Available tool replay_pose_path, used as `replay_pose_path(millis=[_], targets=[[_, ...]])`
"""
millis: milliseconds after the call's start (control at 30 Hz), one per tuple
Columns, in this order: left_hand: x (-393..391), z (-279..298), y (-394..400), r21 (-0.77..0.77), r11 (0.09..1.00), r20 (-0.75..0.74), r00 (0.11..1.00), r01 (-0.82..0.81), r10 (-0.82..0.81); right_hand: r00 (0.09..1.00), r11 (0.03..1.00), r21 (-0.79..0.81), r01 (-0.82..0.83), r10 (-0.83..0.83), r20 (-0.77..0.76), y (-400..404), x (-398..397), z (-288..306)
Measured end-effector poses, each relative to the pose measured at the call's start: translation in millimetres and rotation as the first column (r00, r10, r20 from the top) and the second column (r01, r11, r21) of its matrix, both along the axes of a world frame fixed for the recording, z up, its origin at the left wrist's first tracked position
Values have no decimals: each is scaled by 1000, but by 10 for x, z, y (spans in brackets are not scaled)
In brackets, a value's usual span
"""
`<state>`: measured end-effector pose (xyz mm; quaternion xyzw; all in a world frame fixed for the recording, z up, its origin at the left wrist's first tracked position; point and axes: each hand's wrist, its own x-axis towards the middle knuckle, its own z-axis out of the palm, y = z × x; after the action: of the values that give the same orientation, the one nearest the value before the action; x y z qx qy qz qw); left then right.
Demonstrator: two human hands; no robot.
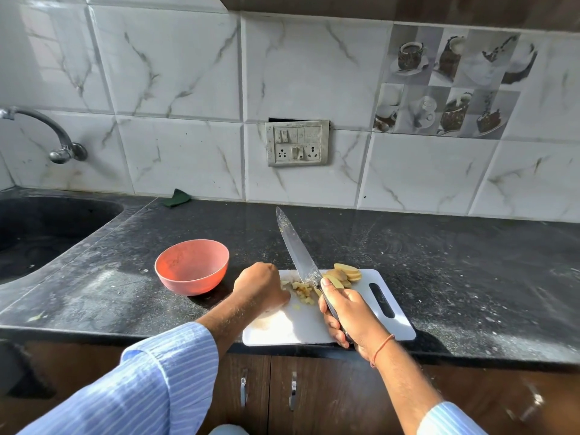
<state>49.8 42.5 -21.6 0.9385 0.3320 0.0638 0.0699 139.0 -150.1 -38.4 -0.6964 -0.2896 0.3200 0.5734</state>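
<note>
- Landmark: white chopping board (282,328), at the front edge of the dark worktop (455,262).
- Right hand (348,312): over the board's near-right part, fingers and thumb wrapped round the handle of the knife (298,246). The blade runs up and away past the board's far edge, with its heel down among the food.
- Left hand (260,287): at the board's far-left corner, fingers curled under, knuckles up, touching the pile. Can't tell if it pinches a piece — fingertips are hidden.
- Diced pieces (303,291): small pale-yellow cubes at the board's far middle, between the two hands.
- Slices (346,273): uncut stack at the board's far-right corner, just beyond the right thumb.
- Orange bowl (188,284): on the worktop just left of the board. No food visible inside.
- Progress, est.: approx. half done. Some veg is diced — the stack of slices is not yet cut, and nothing has gone into the bowl.
</note>
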Motion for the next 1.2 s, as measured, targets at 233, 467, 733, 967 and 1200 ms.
replay_pose_path(millis=[233, 467, 733, 967, 1200], targets=[[-135, 13, 173, 19, 984, -67, 982, 179, -178, 1000, 1000, 4, -3, 3, -8, -10, -15, 13], [-312, -1, 345, -164, 949, 9, 963, 268, -270, 1000, 1000, 3, -3, 3, -9, -13, -33, 38], [-565, -340, 402, -189, 939, 235, 941, 288, -242, 1000, 999, -43, 23, -23, 1, 16, -56, 40], [-633, -507, 304, -174, 900, 388, 868, 400, -311, 974, 979, -184, 93, -51, 220, 51, -206, 78], [-765, -534, 347, -169, 928, 571, 800, 332, -182, 800, 873, -402, 275, 24, 600, 28, -420, 173]])
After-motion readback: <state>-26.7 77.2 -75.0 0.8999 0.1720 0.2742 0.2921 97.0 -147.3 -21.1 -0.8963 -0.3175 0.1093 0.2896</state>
